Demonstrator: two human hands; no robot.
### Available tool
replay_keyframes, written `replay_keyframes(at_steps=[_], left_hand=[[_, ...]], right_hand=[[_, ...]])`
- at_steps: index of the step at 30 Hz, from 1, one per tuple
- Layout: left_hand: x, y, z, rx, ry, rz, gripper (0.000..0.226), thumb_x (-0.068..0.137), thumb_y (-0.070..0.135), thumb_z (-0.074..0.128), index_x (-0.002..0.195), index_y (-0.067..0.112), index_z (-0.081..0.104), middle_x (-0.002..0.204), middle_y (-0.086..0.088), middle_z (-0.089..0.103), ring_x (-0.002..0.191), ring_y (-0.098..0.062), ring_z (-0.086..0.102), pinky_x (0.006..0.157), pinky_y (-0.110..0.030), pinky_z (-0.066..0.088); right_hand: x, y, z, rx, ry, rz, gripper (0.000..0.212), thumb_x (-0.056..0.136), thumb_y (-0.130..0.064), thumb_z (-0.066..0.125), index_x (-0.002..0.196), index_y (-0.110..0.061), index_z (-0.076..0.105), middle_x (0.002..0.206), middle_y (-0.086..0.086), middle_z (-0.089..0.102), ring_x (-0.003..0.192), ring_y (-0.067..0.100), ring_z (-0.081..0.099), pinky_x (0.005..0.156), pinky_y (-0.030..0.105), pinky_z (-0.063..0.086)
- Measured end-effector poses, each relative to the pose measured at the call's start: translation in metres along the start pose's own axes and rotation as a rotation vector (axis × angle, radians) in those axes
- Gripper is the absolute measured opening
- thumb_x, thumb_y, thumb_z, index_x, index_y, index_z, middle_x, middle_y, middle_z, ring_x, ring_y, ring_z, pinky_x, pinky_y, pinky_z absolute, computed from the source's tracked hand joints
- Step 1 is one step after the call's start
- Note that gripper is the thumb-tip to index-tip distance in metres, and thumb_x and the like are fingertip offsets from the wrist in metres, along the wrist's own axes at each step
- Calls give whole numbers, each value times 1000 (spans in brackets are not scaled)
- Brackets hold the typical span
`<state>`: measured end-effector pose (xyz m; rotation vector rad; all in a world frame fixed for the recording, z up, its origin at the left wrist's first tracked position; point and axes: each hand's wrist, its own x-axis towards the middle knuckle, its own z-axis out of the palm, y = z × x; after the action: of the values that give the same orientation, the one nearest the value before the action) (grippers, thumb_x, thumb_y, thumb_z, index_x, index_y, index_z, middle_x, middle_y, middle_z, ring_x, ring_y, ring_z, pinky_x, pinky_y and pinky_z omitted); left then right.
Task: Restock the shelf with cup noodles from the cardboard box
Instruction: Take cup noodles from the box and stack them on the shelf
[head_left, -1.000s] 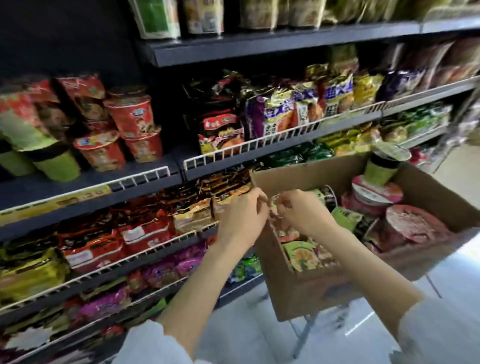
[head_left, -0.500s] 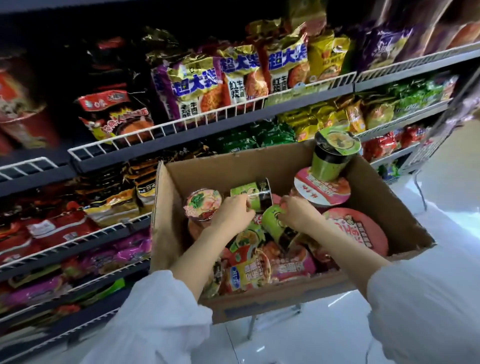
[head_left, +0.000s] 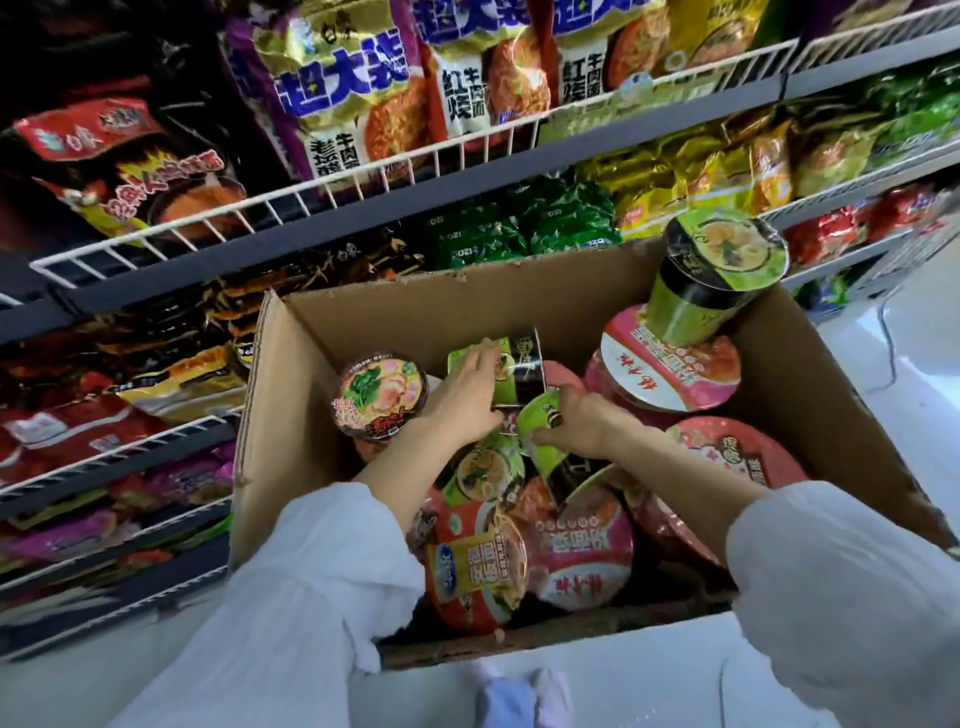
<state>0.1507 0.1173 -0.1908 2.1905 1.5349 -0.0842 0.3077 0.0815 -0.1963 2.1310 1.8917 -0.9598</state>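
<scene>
An open cardboard box (head_left: 332, 332) stands in front of the shelf and holds several cup noodles. My left hand (head_left: 462, 397) grips a green-and-black cup (head_left: 519, 371) lying on its side near the box's middle. My right hand (head_left: 582, 423) grips a second green cup (head_left: 540, 431), tilted with its bottom toward me. A pink-lidded cup (head_left: 382, 397) stands upright at the left. Another green cup (head_left: 711, 280) stands on a pink bowl (head_left: 670, 369) at the back right. Red and pink bowls (head_left: 478, 566) fill the near side.
Dark shelves with white wire rails (head_left: 322, 192) run along the left and back, packed with bagged noodles (head_left: 332, 88). Green packets (head_left: 519, 223) sit just behind the box. White floor (head_left: 571, 675) lies below, and my shoes (head_left: 514, 691) show at the bottom.
The view has swung from the shelf down into the box. Both hands have reached deeper among the cups and each has taken hold of a green cup.
</scene>
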Motion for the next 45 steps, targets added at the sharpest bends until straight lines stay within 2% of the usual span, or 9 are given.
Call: replay_keyframes(at_steps=[5, 10, 19, 22, 25, 30, 36, 39, 45], left_hand=[[35, -1, 6, 92, -1, -67, 110, 75, 22, 78, 151, 10, 0, 157, -12, 14, 145, -28, 14, 117, -38, 19], [44, 6, 13, 215, 93, -88, 83, 75, 29, 75, 139, 6, 29, 136, -14, 31, 126, -33, 31, 99, -40, 37], [-6, 15, -15, -224, 113, -425, 90, 71, 50, 75, 133, -4, 38, 138, -19, 33, 123, -37, 42, 97, -42, 41], [-30, 27, -35, -359, 169, -458, 57, 77, 49, 69, 99, -2, 58, 121, -23, 51, 107, -35, 54, 84, -36, 44], [-54, 39, -56, -541, 325, -548, 47, 79, 48, 68, 60, 11, 45, 68, -7, 54, 58, -16, 47, 54, -31, 34], [-104, 50, -83, -794, 625, -482, 26, 85, 39, 65, 77, 20, 50, 75, 4, 52, 76, -18, 51, 54, -28, 35], [-152, 29, -122, -923, 881, -453, 29, 80, 41, 71, 87, 20, 52, 83, 7, 58, 86, -20, 59, 58, -23, 36], [-175, 2, -140, -931, 971, -494, 46, 76, 47, 71, 96, 17, 43, 89, 3, 52, 85, -19, 50, 66, -29, 33], [-232, -76, -161, -943, 1112, -530, 45, 78, 44, 71, 100, 18, 42, 100, -2, 54, 90, -21, 50, 71, -29, 35]], right_hand=[[-3, -2, -19, -50, 31, -31, 82, 82, -60, 58, 140, -8, 32, 121, 14, 60, 111, 31, 57, 78, 35, 42], [-1, 6, -29, 141, 29, -11, 74, 84, -57, 57, 141, -17, 32, 124, 14, 57, 117, 30, 53, 81, 31, 38], [-16, 16, -46, 952, -110, 88, 65, 82, -56, 59, 131, -15, 49, 120, 9, 61, 108, 29, 60, 96, 43, 49], [-35, 14, -62, 1257, -230, 49, 50, 89, -53, 53, 106, -8, 66, 103, 14, 69, 91, 30, 66, 91, 46, 51], [-54, 11, -77, 1330, -181, 101, 51, 91, -58, 44, 103, -13, 64, 113, 15, 65, 97, 31, 63, 82, 44, 52], [-90, -19, -88, 1558, -207, 53, 43, 95, -45, 47, 85, -6, 63, 95, 18, 68, 82, 30, 63, 69, 44, 56], [-122, -88, -94, 1799, -270, -149, 31, 103, -23, 33, 117, -6, 55, 114, 20, 59, 97, 42, 62, 42, 40, 55], [-130, -121, -94, 1726, -304, -231, 25, 102, -9, 30, 109, -3, 53, 100, 20, 58, 59, 38, 69, 39, 28, 53], [-145, -217, -76, 1493, -459, -412, 32, 102, -6, 29, 128, -3, 48, 113, 22, 58, 85, 34, 67, 46, 27, 56]])
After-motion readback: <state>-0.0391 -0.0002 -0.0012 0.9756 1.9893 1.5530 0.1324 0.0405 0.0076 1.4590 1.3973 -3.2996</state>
